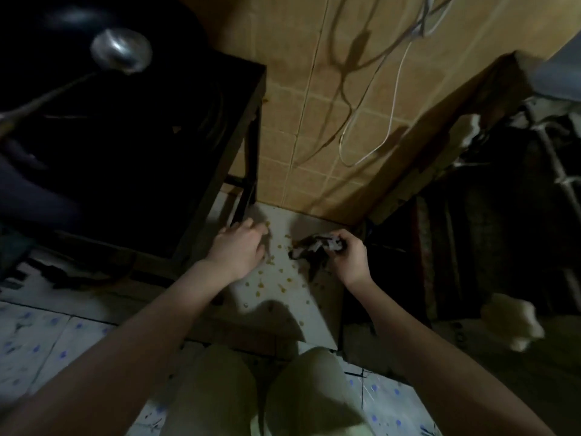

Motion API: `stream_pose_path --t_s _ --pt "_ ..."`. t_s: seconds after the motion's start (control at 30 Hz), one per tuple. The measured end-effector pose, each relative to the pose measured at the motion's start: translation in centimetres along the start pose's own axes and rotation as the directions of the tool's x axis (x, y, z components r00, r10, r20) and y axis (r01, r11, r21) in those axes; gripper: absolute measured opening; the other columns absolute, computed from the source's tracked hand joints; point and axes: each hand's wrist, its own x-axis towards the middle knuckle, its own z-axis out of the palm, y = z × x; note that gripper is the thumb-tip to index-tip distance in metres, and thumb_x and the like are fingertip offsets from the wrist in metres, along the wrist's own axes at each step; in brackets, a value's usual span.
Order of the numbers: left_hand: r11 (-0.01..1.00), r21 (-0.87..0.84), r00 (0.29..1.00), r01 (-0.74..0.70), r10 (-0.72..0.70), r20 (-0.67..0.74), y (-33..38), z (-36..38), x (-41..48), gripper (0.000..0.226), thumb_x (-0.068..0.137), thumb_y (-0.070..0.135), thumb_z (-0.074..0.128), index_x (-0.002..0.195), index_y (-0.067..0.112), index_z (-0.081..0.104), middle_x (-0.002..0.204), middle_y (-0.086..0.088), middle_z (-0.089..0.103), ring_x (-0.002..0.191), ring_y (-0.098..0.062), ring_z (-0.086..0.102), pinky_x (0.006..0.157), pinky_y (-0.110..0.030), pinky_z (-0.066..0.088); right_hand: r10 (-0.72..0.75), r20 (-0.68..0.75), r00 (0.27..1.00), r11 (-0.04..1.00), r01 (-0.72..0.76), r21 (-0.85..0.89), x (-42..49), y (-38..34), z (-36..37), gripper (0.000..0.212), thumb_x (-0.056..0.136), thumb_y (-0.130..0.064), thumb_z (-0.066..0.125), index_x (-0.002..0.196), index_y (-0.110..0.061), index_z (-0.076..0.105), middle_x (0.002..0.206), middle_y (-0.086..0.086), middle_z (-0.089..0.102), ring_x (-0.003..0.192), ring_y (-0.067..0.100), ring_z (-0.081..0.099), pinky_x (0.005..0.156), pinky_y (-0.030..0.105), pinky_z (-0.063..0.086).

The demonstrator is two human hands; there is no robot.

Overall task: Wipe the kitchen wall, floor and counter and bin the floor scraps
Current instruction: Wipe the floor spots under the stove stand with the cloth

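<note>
Several small yellow food scraps (pixel 276 278) lie scattered on the pale floor tile (pixel 292 297) in front of the tan tiled wall (pixel 314 152). My left hand (pixel 239 247) reaches down among the scraps near the black stand's leg, fingers curled toward the floor; whether it pinches a scrap is hidden. My right hand (pixel 347 256) grips a crumpled dark and white rag (pixel 314 247) just above the floor, to the right of the scraps. My knees (pixel 267 388) show at the bottom.
A black stand (pixel 157 152) holding a dark wok and a metal ladle (pixel 121 51) stands at the left. White cables (pixel 371 136) hang down the wall. A dark cluttered shelf (pixel 487 215) fills the right. A pale lump (pixel 512 319) lies beside it.
</note>
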Motion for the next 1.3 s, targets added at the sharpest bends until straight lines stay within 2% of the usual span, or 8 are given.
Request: stream_pose_path --t_s 0.13,0.23,0.4,0.63,0.8,0.9,1.1,1.3 --pt "1.0 -0.023 1.0 0.02 -0.021 -0.013 -1.4 5.5 2.5 0.028 0.096 0.026 0.046 0.123 0.024 0.05 0.125 -0.001 0.05 0.12 -0.026 0.048 0.098 -0.044 0.039 0.03 -0.004 1.0 0.999 -0.031 -0.037 3.1 4.4 3.4 0.005 0.087 -0.009 0.061 0.089 -0.014 0.062 0.085 -0.002 0.066 0.085 0.016 0.064 0.072 0.031 0.051" --pt "0.999 0.02 0.999 0.042 -0.042 -0.023 -2.3 9.5 4.2 0.027 0.097 0.024 0.043 0.123 0.021 0.048 0.124 -0.004 0.05 0.117 -0.027 0.05 0.095 -0.042 0.04 0.034 0.002 0.999 0.995 -0.034 -0.09 5.2 7.7 5.6 0.009 0.087 -0.008 0.063 0.092 -0.015 0.061 0.091 0.0 0.067 0.09 0.018 0.064 0.079 0.036 0.053" --pt "0.99 0.117 0.996 0.078 -0.074 -0.042 -4.5 15.8 7.4 0.03 0.097 0.022 0.042 0.127 0.018 0.045 0.128 -0.005 0.048 0.119 -0.027 0.047 0.098 -0.041 0.04 0.028 0.012 1.0 0.995 -0.027 -0.095 8.1 13.1 9.6 0.013 0.087 -0.01 0.063 0.092 -0.021 0.059 0.094 -0.002 0.067 0.096 0.018 0.064 0.079 0.034 0.053" --pt "0.972 0.21 0.992 0.1 -0.082 -0.093 -9.8 24.9 12.5 0.032 0.097 0.018 0.041 0.129 0.016 0.045 0.13 -0.007 0.047 0.117 -0.027 0.047 0.095 -0.039 0.042 -0.056 -0.033 0.998 0.998 0.054 -0.037 12.2 19.0 16.4 0.022 0.084 -0.008 0.065 0.088 -0.029 0.057 0.094 -0.004 0.067 0.097 0.019 0.064 0.087 0.043 0.053" --pt "0.958 0.274 0.984 0.079 -0.031 -0.177 -13.1 31.1 15.7 0.029 0.091 0.013 0.047 0.119 0.017 0.052 0.119 -0.005 0.053 0.107 -0.024 0.052 0.084 -0.035 0.043 -0.101 -0.055 0.993 0.991 0.105 0.079 15.2 21.3 21.1 0.02 0.085 -0.006 0.063 0.09 -0.026 0.059 0.091 -0.009 0.063 0.096 0.013 0.063 0.086 0.033 0.053" --pt "0.97 0.229 0.978 0.079 -0.03 -0.208 -14.8 33.7 17.3 0.028 0.09 0.014 0.05 0.118 0.017 0.053 0.118 -0.004 0.054 0.109 -0.023 0.052 0.088 -0.036 0.045 -0.101 -0.035 0.994 0.988 0.104 0.111 17.1 22.4 23.4 0.015 0.086 -0.004 0.062 0.093 -0.018 0.062 0.095 -0.001 0.066 0.098 0.018 0.063 0.087 0.036 0.053" --pt "0.952 0.268 0.961 0.149 -0.076 -0.265 -16.6 37.2 19.1 0.029 0.092 0.022 0.049 0.121 0.018 0.05 0.119 -0.007 0.054 0.109 -0.024 0.051 0.088 -0.037 0.042 -0.12 0.027 0.992 0.98 0.114 0.163 19.3 22.7 27.2 0.013 0.086 -0.004 0.062 0.096 -0.011 0.064 0.093 0.002 0.065 0.096 0.02 0.062 0.086 0.035 0.053" --pt "0.946 0.276 0.954 0.168 -0.086 -0.288 -17.8 39.1 19.8 0.035 0.091 0.02 0.049 0.127 0.018 0.048 0.129 -0.007 0.049 0.121 -0.024 0.044 0.097 -0.037 0.038 -0.18 0.027 0.983 0.958 0.17 0.229 21.5 23.1 29.2 0.005 0.089 -0.007 0.061 0.086 -0.01 0.059 0.076 -0.005 0.06 0.075 0.01 0.058 0.066 0.021 0.048"
